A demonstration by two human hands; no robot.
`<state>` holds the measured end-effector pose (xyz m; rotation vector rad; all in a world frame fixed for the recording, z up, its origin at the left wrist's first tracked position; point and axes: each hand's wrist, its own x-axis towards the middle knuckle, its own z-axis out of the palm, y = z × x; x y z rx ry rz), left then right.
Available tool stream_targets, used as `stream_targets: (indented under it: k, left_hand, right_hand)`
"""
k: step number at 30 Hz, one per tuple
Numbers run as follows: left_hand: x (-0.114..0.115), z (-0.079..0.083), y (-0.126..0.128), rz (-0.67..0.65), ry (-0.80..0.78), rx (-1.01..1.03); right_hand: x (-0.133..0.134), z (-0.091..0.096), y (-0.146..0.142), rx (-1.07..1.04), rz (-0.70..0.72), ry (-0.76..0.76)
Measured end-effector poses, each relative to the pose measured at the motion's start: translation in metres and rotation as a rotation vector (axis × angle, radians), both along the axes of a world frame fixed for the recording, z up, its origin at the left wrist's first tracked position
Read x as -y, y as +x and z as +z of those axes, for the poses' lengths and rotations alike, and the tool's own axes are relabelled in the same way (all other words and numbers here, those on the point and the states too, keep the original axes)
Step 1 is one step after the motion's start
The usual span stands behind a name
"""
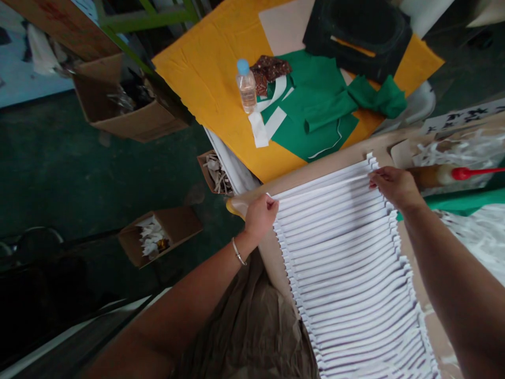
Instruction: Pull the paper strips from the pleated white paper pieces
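Many narrow white strips [351, 273] lie in overlapping rows down the table, their notched ends lined up along both sides. At the far end of the rows, my left hand [260, 217] is closed with its fingertips pinching the left end of one white strip [323, 191]. My right hand [396, 188] pinches the other end of that strip, which stretches straight between both hands just over the top rows. Whether the strip is paper or cloth cannot be told. A bottle with a red nozzle [467, 172] and brown contents lies just right of my right hand.
Beyond the rows, a yellow-covered surface [209, 68] bears green cloth [315, 89], a blue-capped clear bottle [246, 87] and a black object [357, 37]. Open cardboard boxes [179, 229] stand on the floor at left. White scraps [479, 237] and more green cloth [465, 202] lie at right.
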<state>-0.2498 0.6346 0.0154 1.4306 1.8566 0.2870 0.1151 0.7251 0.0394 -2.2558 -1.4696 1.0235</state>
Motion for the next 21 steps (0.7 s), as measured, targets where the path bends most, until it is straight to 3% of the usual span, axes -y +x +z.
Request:
stream_targets:
  k: [9,16,21]
  left_hand:
    - [0.000,0.003,0.003,-0.027,-0.012,-0.107]
    - [-0.001,0.005,0.006,-0.047,-0.032,-0.158]
    - [-0.003,0.009,0.007,-0.044,-0.048,-0.163]
  right_hand:
    - [-0.013,-0.030,0.010,0.168,0.072,0.072]
    - [-0.014,-0.030,0.004,0.344,0.110,0.154]
    - [-0.013,-0.037,0.005,0.349,0.157,0.201]
